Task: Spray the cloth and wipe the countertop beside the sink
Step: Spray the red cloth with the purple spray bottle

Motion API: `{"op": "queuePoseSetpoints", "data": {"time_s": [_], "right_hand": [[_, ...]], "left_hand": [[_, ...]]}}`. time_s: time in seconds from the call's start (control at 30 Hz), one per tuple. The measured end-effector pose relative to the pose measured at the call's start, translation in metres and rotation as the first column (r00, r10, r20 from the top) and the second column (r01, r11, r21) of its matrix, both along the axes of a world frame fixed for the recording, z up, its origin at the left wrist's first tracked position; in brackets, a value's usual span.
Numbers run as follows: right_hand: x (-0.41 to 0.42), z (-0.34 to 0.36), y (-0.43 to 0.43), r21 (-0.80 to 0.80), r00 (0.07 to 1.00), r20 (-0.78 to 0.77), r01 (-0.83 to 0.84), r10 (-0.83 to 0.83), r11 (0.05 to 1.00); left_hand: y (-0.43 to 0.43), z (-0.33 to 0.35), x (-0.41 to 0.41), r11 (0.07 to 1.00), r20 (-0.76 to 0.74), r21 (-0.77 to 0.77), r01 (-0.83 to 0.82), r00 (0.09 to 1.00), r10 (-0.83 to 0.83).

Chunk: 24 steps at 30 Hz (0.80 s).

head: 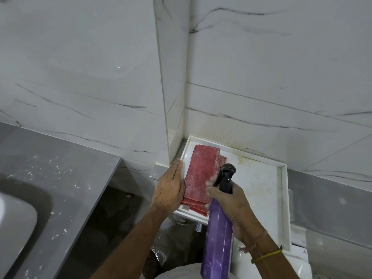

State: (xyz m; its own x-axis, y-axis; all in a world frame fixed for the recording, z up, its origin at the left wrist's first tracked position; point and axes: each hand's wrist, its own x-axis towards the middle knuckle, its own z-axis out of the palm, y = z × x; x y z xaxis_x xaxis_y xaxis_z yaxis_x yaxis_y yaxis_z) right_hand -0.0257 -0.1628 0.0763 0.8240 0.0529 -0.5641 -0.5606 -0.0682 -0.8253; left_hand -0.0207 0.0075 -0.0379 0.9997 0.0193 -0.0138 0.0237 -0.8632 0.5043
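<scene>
A folded red cloth point(201, 172) lies on a white tray-like shelf point(267, 190) in the wall corner. My left hand point(170, 188) rests flat against the cloth's left edge, fingers together and extended. My right hand point(231, 206) grips a purple spray bottle point(218, 238) by its neck; the black nozzle point(226, 174) points toward the cloth. The grey countertop point(60, 168) with white specks runs along the left, and the white sink basin point(14, 222) sits at its lower left.
White marble-patterned wall tiles rise behind everything, with a protruding column edge point(167, 117) just left of the shelf. A gap with dark floor point(120, 208) separates countertop and shelf. A white fixture point(298, 264) is below the shelf at right. A yellow band circles my right wrist.
</scene>
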Motion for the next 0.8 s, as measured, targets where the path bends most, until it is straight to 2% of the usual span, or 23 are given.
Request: {"op": "queuePoseSetpoints", "data": {"time_s": [0.33,0.47,0.57,0.7,0.8], "right_hand": [[0.0054,0.0002,-0.0031,-0.083,0.999,0.037,-0.005,0.009,0.997],[0.0053,-0.0021,-0.003,-0.03,1.0,0.007,0.003,-0.002,1.0],[0.0053,-0.0021,-0.0026,-0.076,1.0,0.031,0.002,0.0,0.997],[0.0063,-0.0021,-0.0043,-0.052,1.0,0.02,0.019,-0.018,0.998],[0.008,-0.0012,-0.0079,-0.074,0.996,0.087,0.038,-0.031,0.997]], "left_hand": [[0.0003,0.0007,-0.0001,1.0,-0.022,0.015,-0.001,1.0,0.001],[-0.0003,0.0021,0.0001,1.0,-0.026,0.017,0.002,1.0,-0.002],[-0.0006,0.0036,0.0,1.0,-0.037,0.006,0.002,0.999,-0.002],[-0.0009,0.0061,0.0003,1.0,-0.039,0.001,0.005,0.999,-0.005],[-0.0011,0.0057,0.0005,1.0,-0.029,0.016,0.007,1.0,-0.007]]}}
